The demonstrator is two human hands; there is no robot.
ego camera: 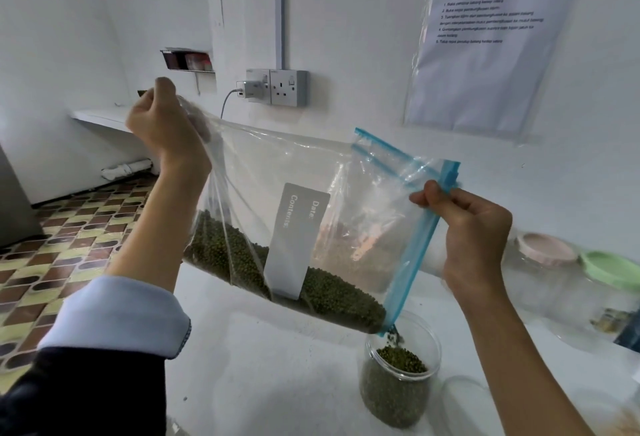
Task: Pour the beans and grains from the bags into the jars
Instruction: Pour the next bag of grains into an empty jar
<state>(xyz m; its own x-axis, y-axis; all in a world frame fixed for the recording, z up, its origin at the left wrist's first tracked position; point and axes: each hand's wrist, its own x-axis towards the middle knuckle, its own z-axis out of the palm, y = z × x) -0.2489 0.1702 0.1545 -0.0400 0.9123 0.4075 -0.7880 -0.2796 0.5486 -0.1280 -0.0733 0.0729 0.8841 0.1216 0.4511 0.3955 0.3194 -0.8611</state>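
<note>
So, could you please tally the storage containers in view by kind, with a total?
Clear zip bag with blue seal, holding green beans: 1
Open clear plastic jar, part-filled with green beans: 1
Clear jar with pink lid: 1
Clear jar with green lid: 1
Total: 4

The print on the wall sheet (485,19) was too blurred to read. The bag (277,193) hid the left hand's fingertips (199,120) behind its plastic. Two lidded jars (561,279) at the right were blurred, the green-lidded one cut off by the frame edge. The base of the open jar (398,376) sat indistinct, and falling beans (394,335) were smeared.
</note>
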